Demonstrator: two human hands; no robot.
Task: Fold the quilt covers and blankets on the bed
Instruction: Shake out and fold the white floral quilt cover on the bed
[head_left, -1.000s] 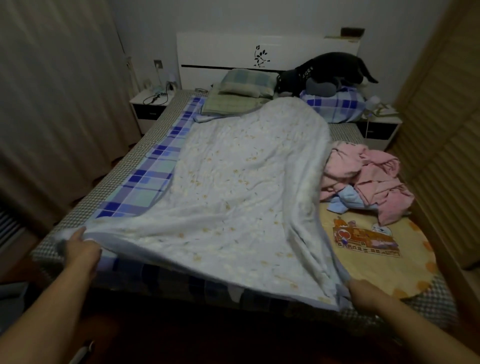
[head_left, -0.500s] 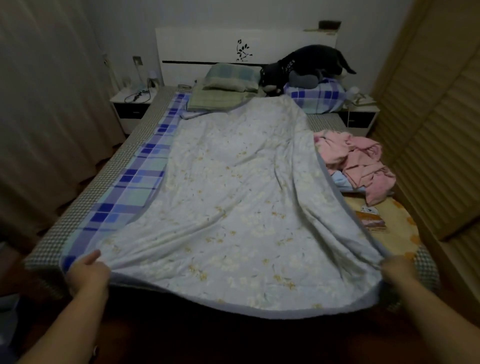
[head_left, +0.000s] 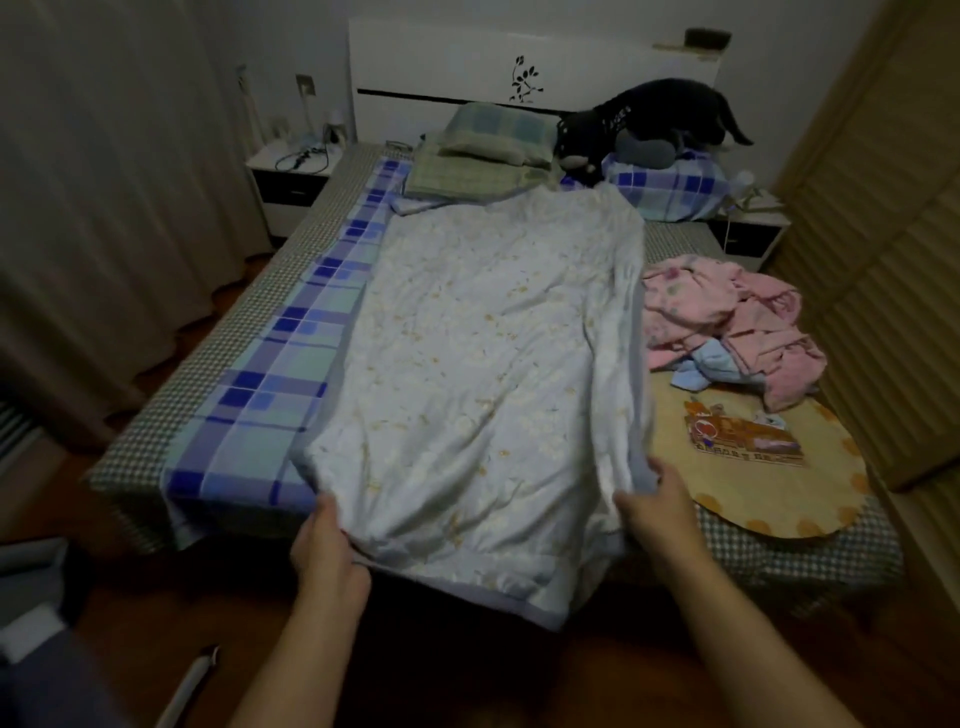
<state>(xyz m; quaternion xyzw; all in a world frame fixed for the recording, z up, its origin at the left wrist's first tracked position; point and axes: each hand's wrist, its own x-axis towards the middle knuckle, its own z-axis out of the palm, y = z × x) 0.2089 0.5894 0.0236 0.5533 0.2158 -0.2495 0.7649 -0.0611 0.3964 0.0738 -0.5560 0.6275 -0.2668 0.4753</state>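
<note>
A pale floral quilt cover (head_left: 483, 364) lies lengthwise down the middle of the bed (head_left: 156, 452), its near end hanging over the foot edge. My left hand (head_left: 324, 545) grips the cover's near left corner. My right hand (head_left: 657, 506) holds the near right edge, where the fabric bunches in folds. A crumpled pink blanket (head_left: 737, 322) sits on the right side of the bed, with a light blue cloth (head_left: 698, 369) poking out beneath it. A blue plaid sheet (head_left: 280, 374) shows to the left of the cover.
A round yellow mat with a cartoon print (head_left: 753, 457) lies at the bed's near right. Pillows (head_left: 493, 140) and a black plush toy (head_left: 654, 119) sit by the white headboard (head_left: 519, 67). Nightstands (head_left: 291, 176) flank the bed. Curtains hang left; a slatted wardrobe (head_left: 883, 260) stands right.
Both hands have moved inward toward each other with the cover's near edge, so the cover is now narrower and bunched along its right side. The yellow mat is uncovered again.
</note>
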